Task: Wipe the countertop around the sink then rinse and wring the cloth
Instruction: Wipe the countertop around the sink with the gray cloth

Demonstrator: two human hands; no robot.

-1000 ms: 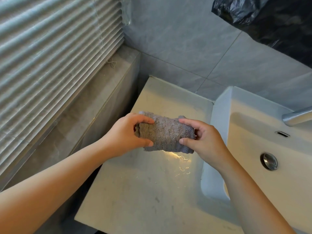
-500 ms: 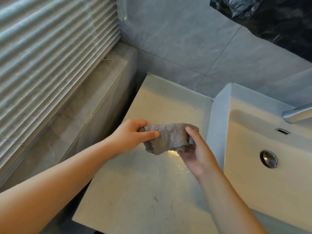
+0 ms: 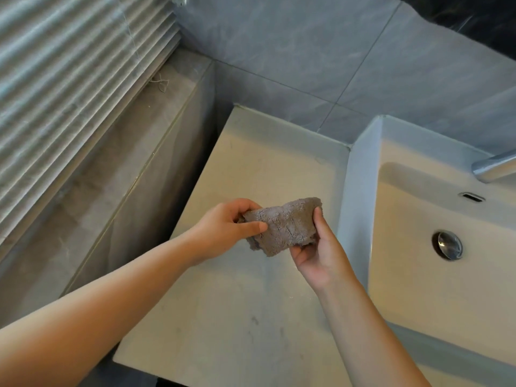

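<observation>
A grey fluffy cloth [image 3: 284,227], folded and bunched, hangs in the air over the pale countertop [image 3: 251,308] just left of the sink. My left hand [image 3: 226,233] pinches its left end between thumb and fingers. My right hand [image 3: 321,252] grips its right end from below, palm turned up. The white rectangular sink [image 3: 360,196] stands to the right, with a round metal drain plug [image 3: 447,245] in its basin and the faucet spout [image 3: 494,167] reaching in from the right edge.
A grey stone ledge [image 3: 92,196] runs along the left under ribbed window blinds [image 3: 69,65]. Grey wall tiles [image 3: 307,51] rise behind the counter. Something black and shiny [image 3: 480,20] hangs at the top right. The counter's front edge is near the bottom.
Both hands have turned the cloth over and bunched it, so its fluffy side faces up. My right hand has rotated palm up beneath it. The view has tilted slightly.
</observation>
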